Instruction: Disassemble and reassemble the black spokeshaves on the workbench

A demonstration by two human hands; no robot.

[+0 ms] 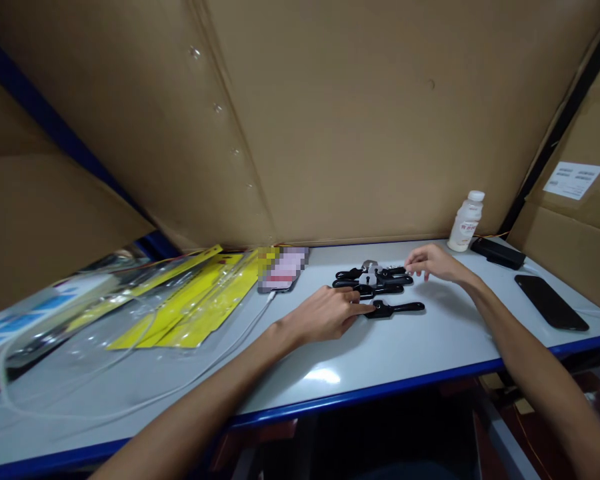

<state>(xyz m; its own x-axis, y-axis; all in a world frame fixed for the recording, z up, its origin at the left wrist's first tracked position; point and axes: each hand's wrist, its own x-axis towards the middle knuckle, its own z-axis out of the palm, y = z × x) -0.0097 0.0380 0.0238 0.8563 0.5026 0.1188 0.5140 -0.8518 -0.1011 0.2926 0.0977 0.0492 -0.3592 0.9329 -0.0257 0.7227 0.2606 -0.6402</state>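
Pressing lightly should steady the front black spokeshave (404, 307) at the fingertips of your left hand (325, 313), its grip unclear; your right hand (435, 262), fingers loosely parted, is just beside the other spokeshaves (393, 289).

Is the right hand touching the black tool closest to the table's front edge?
Apart: in the head view, white tabletop shows between the right hand and black tool.

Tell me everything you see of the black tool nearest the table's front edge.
The black tool lies flat on the table, its slim, rounded handle pointing right, its wider head left. It looks glossy, perhaps plastic or coated metal. The left hand has a fingertip at the head, apparently touching.
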